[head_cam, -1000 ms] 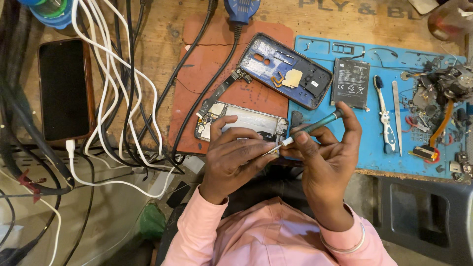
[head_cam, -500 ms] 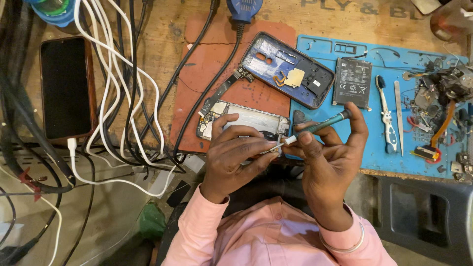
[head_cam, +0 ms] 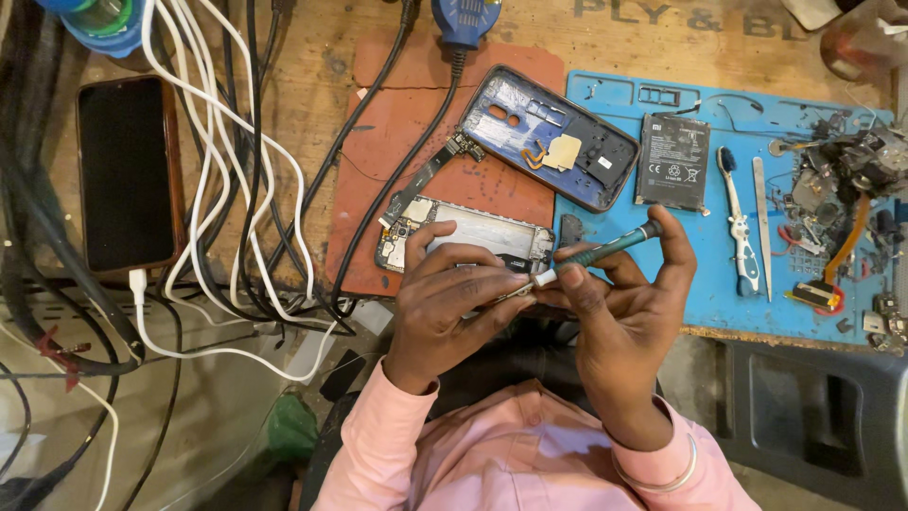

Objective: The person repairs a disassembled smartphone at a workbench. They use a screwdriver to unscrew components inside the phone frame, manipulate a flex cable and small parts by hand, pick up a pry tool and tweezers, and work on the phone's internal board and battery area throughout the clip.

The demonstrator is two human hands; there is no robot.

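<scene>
Two bare hands are working close together at the near edge of the wooden bench. The right hand is closing its fingers around a slim green-handled screwdriver with a white collar, which is lying slanted. The left hand is curling its fingers and pinching the metal tip of this tool, while resting on an opened phone body with bare circuit parts. This phone is lying on a red-brown mat, beside a blue phone back cover.

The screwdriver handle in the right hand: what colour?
Dark green, white collar, on the screwdriver; head view shows it best.
</scene>
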